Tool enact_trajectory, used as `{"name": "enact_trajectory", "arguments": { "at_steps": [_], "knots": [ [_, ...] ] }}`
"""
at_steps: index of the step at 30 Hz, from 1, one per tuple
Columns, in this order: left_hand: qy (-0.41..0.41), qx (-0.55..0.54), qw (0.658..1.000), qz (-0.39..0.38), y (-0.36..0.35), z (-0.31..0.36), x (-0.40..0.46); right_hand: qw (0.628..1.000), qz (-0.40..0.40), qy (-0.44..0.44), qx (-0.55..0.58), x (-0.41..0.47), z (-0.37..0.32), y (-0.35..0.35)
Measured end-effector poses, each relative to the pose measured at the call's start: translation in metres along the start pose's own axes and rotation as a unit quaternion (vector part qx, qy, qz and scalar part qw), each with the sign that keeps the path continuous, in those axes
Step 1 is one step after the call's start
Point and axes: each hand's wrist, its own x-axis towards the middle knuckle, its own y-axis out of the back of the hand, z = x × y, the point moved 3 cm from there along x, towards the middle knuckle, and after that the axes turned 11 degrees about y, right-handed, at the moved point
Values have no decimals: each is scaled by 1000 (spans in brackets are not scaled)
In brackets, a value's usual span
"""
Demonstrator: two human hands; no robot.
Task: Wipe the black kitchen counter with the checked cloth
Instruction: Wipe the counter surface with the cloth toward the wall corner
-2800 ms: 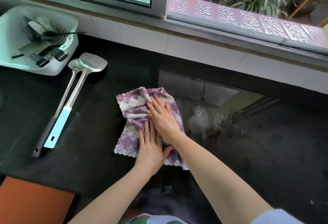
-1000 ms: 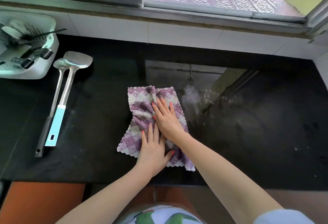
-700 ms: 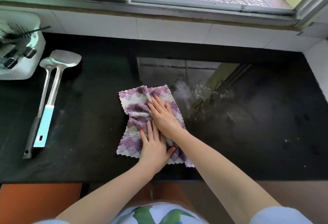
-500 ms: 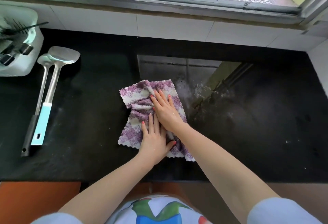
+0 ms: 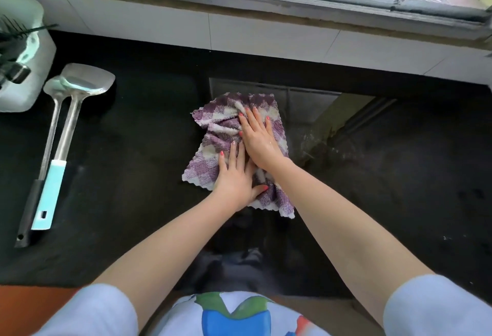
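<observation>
The purple-and-white checked cloth [image 5: 215,133] lies crumpled on the black counter [image 5: 133,154], a little left of the middle and nearer the back wall. My right hand [image 5: 258,141] presses flat on the cloth's far half, fingers pointing away from me. My left hand [image 5: 234,176] presses on the near half, its fingertips beside the right wrist and its thumb on the cloth's near fold. Both palms hide the cloth's centre. A wet, reflective patch [image 5: 314,112] shines on the counter just right of the cloth.
A steel spatula with a light blue handle [image 5: 50,192] and a steel ladle [image 5: 52,112] lie side by side at the left. A white drainer basket [image 5: 26,75] with utensils stands at the far left. A white tiled wall [image 5: 266,35] and window frame bound the back.
Both hands have pushed the cloth away from me, toward the back wall, staying pressed on it. The view has tipped down, and my sleeves now show.
</observation>
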Motion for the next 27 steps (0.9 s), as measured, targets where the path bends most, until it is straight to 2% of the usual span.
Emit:
{"name": "enact_trajectory", "arguments": {
  "at_steps": [11,27],
  "knots": [
    [-22,-2,1000,-11,27,6,40,999,6,-35,-22,25,36,20],
    [-65,-28,996,45,0,4,0,996,15,-87,-6,-19,20,4]
  ]
}}
